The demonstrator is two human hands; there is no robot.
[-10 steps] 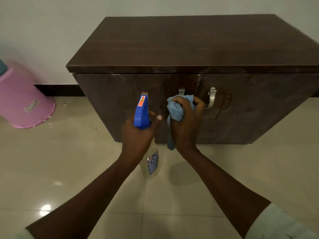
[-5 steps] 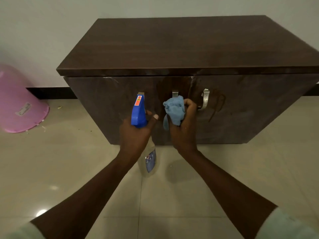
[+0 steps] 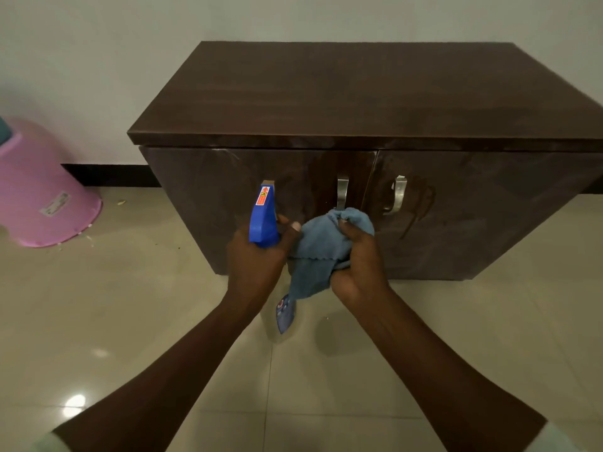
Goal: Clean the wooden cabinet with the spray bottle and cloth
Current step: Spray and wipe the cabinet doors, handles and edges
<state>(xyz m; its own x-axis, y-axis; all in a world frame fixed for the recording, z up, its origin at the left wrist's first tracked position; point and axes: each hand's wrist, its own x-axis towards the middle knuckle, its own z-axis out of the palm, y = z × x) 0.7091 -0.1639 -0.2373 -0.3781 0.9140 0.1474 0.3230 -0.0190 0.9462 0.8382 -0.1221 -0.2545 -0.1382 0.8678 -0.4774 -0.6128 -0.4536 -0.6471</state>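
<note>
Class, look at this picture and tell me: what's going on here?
A person is cleaning a dark wooden cabinet. The left hand grips a spray bottle, nozzle pointing at it. The right hand holds a bunched blue cloth near the left door's handle. Wet streaks show on the right door. A pink tub sits on the floor nearby.

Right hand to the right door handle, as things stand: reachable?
Probably yes: the right hand is close to the right door handle with nothing between, but its fingers grip the cloth.
</note>
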